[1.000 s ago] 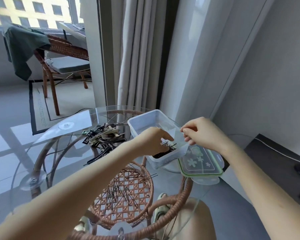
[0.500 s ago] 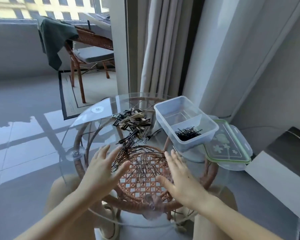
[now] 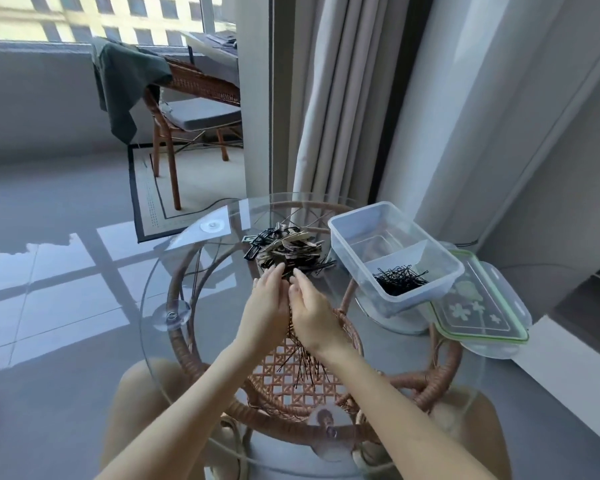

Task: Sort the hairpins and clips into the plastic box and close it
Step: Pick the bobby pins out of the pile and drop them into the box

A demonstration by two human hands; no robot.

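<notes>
Head view: hairpins (image 3: 303, 362) gathered between left hand (image 3: 265, 308) and right hand (image 3: 312, 315).

A clear plastic box (image 3: 394, 252) stands open, split by a divider; its near compartment holds a tangle of black hairpins (image 3: 400, 276), the far one looks empty. Its green-rimmed lid (image 3: 478, 313) lies flat just beside it. Black and tan clips (image 3: 288, 251) lie heaped left of the box, loose hairpins (image 3: 305, 367) nearer
</notes>
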